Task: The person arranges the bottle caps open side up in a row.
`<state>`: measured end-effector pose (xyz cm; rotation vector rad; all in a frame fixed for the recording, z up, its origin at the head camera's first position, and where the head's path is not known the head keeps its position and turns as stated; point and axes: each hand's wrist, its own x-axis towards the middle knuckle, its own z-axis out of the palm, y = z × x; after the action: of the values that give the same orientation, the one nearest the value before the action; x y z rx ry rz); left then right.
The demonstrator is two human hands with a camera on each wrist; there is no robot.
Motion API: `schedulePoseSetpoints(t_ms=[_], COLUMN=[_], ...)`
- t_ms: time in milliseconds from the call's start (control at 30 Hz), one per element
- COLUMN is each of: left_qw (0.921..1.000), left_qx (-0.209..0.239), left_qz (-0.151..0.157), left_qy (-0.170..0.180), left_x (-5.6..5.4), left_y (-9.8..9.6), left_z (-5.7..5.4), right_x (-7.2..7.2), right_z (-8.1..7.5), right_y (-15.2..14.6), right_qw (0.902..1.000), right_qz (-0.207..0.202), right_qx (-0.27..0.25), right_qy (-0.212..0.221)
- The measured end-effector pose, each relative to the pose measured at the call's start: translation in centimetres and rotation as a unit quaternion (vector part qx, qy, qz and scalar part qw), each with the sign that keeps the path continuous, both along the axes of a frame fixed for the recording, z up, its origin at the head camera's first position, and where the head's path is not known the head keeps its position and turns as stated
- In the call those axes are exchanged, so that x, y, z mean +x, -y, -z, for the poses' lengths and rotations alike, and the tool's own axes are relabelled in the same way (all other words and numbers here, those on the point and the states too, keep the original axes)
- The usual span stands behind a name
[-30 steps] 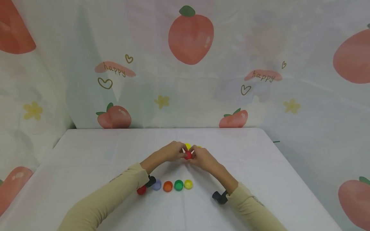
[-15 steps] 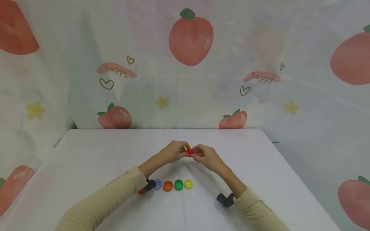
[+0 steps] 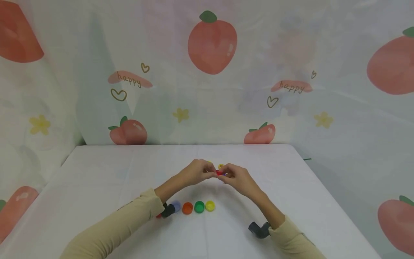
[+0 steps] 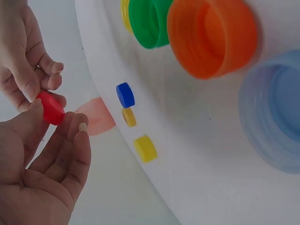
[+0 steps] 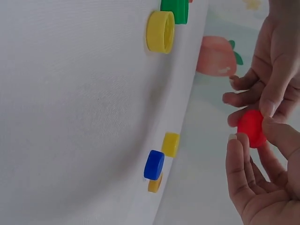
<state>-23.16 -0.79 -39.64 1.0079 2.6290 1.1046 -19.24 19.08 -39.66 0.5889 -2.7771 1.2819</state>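
Note:
Between both hands, above the table, is a red bottle cap (image 4: 52, 108). My left hand (image 3: 199, 171) pinches it with thumb and fingertips from the left. From the other side my right hand (image 3: 238, 180) also pinches it, thumb against the cap, with its other fingers loosely bent. In the right wrist view the red cap (image 5: 251, 128) turns a round face to the camera. Behind the hands lie a blue cap (image 4: 125, 95), a yellow cap (image 4: 146, 149) and a smaller-looking orange-yellow cap (image 4: 129, 117). The hands largely cover this group in the head view.
Closer to me a row of caps lies on the white table (image 3: 123, 172): light blue (image 3: 176, 206), orange (image 3: 187, 208), green (image 3: 199, 207) and yellow (image 3: 210, 205). A red cap (image 3: 158, 216) at the row's left end is mostly hidden by the left wrist's black camera mount (image 3: 168, 210).
Both hands have shifted slightly right with the red cap, which now shows as a thin sliver between the fingers in the head view. The right forearm has swung outward to the right.

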Motion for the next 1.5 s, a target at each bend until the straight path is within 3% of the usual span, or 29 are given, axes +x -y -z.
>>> schedulePoseSetpoints(t_ms=[167, 300, 500, 633, 867, 1133, 1300, 1500], left_qw=[0.9999, 0.9997, 0.9968, 0.9932, 0.9919, 0.9920, 0.9873, 0.9780], left_qx=[-0.008, -0.024, -0.040, -0.057, -0.076, -0.073, -0.083, -0.125], left_qz=[-0.011, 0.001, 0.039, 0.047, 0.049, 0.059, 0.079, 0.090], left_qy=[-0.003, 0.004, 0.058, 0.090, 0.088, 0.084, 0.110, 0.141], left_x=[0.8, 1.1, 1.3, 1.7, 2.4, 2.8, 2.9, 3.2], left_y=[-0.4, -0.5, -0.7, -0.9, -1.2, -1.1, -0.9, -1.0], left_z=[-0.1, 0.1, 0.6, 0.5, 0.7, 1.1, 1.2, 1.4], right_x=[0.6, 0.8, 1.2, 1.4, 1.7, 2.0, 2.1, 2.1], right_z=[-0.1, 0.1, 0.1, 0.2, 0.8, 1.2, 1.6, 2.2], right_y=[-0.3, -0.7, -1.2, -1.3, -1.3, -1.2, -1.2, -1.3], right_qw=[0.9999, 0.9993, 0.9952, 0.9912, 0.9849, 0.9816, 0.9769, 0.9715], right_qz=[0.014, -0.012, -0.064, -0.088, -0.112, -0.102, -0.112, -0.129], right_qx=[0.003, 0.035, 0.073, 0.095, 0.125, 0.150, 0.165, 0.181], right_qy=[0.001, 0.001, 0.009, 0.028, 0.041, 0.060, 0.075, 0.084])
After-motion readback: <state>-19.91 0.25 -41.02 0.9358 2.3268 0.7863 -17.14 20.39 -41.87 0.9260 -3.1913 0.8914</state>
